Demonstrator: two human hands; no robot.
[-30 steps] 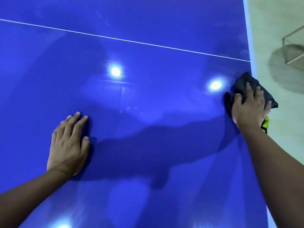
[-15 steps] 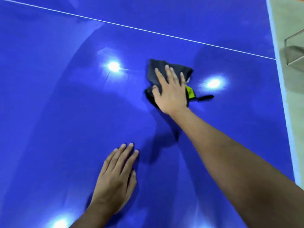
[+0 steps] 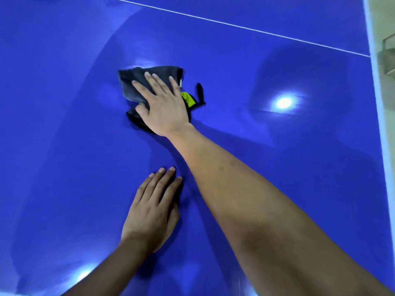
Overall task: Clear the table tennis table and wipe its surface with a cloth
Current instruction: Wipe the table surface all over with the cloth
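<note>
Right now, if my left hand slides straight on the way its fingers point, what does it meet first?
Probably your right forearm, crossing just ahead of the left hand; its height above the table is unclear.

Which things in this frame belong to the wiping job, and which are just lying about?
Part of the job:
- dark cloth, on the table
- right hand, pressing flat on the cloth
- left hand, resting flat on the table
- blue table

Not part of it:
- metal-framed object on the floor beyond the table's right edge
- floor
</note>
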